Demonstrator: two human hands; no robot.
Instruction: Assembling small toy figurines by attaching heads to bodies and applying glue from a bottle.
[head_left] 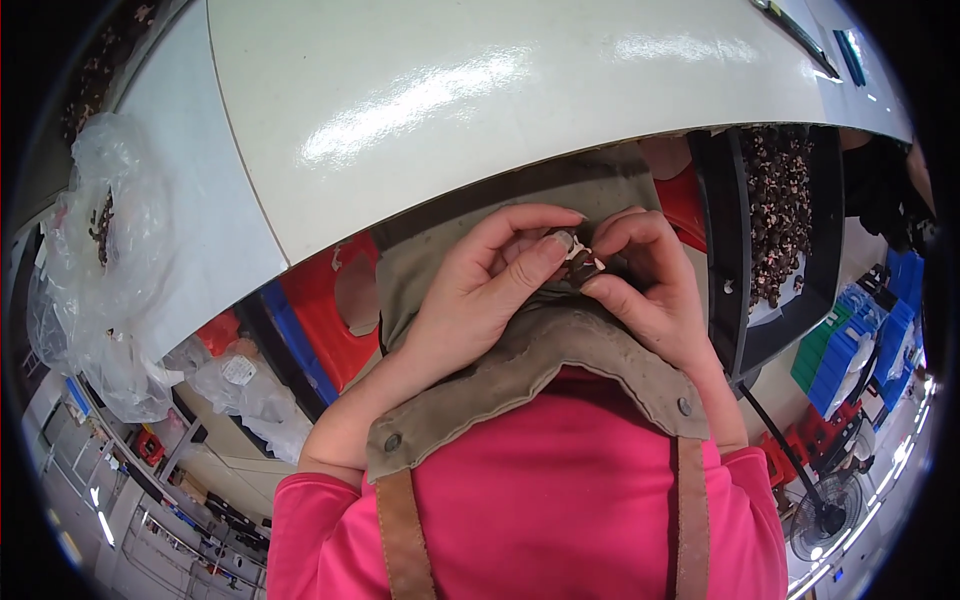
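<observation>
Between my two hands, above the lap of an olive-brown apron [540, 335], is a small dark brown and pale pink piece [582, 268]. My left hand [495, 275] pinches it from the left, thumb and forefinger at its upper edge. On the other side my right hand [655, 280] grips it with bent fingers, the thumb at its lower edge. Fingertips cover part of the piece, and its exact kind is too small to make out. Similar brown and pink pieces [778, 205] fill a black tray [727, 270] to the right of my right hand.
A glossy pale table [300, 60] curves across in front of me. Clear plastic bags [125, 290] hang at its left end, with brown pieces inside. A dark, slim tool [800, 40] lies at the far right. Red plastic [345, 310] shows under the left arm; a fan [828, 515] stands lower right.
</observation>
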